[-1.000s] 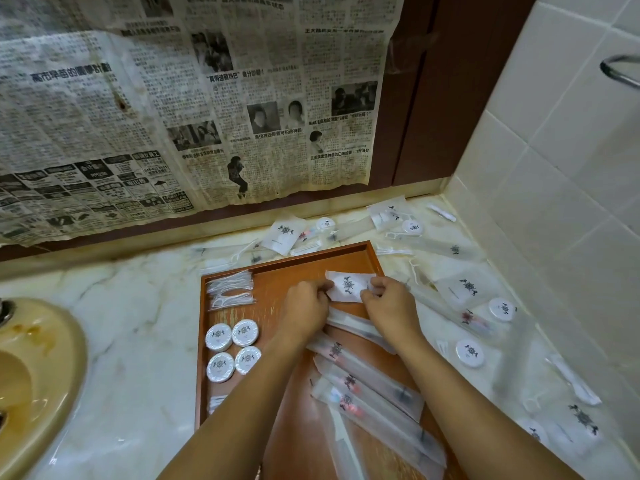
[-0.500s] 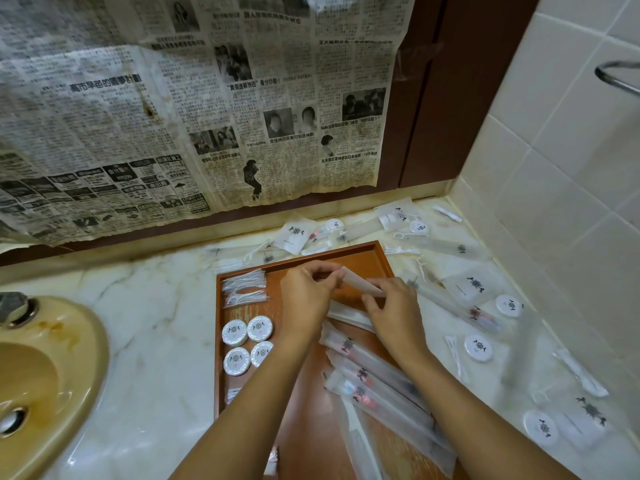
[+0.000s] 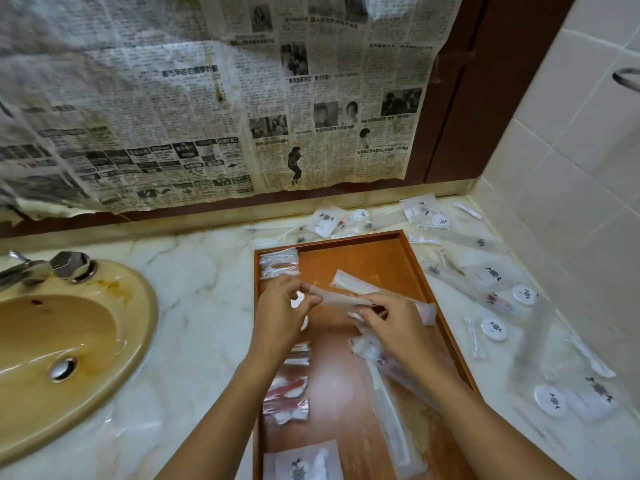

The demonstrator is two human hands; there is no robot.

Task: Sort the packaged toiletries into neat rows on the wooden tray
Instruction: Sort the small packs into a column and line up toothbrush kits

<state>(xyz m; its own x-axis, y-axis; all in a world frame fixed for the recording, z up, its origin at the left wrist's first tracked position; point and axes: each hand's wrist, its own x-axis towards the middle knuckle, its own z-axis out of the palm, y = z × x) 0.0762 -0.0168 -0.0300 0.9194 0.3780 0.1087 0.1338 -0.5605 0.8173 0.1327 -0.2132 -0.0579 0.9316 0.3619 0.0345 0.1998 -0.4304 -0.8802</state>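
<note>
A flat sachet [image 3: 341, 300] hangs just above the wooden tray [image 3: 414, 268], over its far half, and both hands have it. The left hand [image 3: 282, 315] pinches its left end between thumb and fingertips; the right hand [image 3: 393, 322] pinches the right end. Its long axis runs left to right, across the tray, edge-on to the camera, so its face and print can't be read. A second white packet [image 3: 353, 285] lies just beyond it, angled toward the tray's far right corner. My read: it wants laying flat there, and neither hand is nearer, each holds an end. Floss picks [image 3: 278, 265] fill the far left corner. The forearms hide the tray's middle; the toothbrush packs [image 3: 388, 400] below are blurred. Loose toiletries [image 3: 493, 329] litter the tabletop [image 3: 207, 289] along the tray's right edge.
</note>
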